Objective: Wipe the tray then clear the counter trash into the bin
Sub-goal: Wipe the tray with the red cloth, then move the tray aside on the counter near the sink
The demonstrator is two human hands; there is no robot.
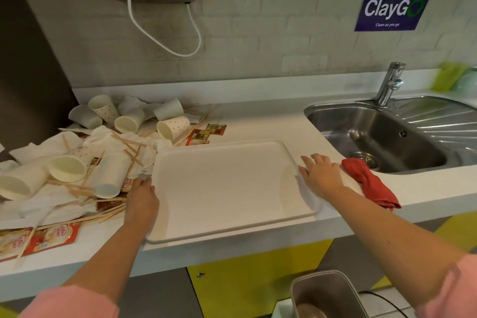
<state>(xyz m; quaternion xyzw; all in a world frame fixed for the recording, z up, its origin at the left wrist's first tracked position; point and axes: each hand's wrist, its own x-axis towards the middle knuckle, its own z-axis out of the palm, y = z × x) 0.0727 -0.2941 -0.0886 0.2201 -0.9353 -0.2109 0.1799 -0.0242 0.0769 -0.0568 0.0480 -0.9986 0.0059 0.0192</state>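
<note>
At the frame's left, paper cups [68, 168], napkins [33, 148], wooden stirrers [129, 141] and sachets [51, 237] lie heaped on the white counter [258, 121]. The left hand [141, 196] curls over the left rim of the white tray [224, 188] at centre. The right hand [321, 171] lies flat, fingers straight, on the tray's right rim. A red cloth [369, 183] lies just right of it, beside the sink [374, 137]. A metal bin [325, 292] stands at lower right.

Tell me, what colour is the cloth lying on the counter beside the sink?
Red. The cloth shows best in the head view.
</note>
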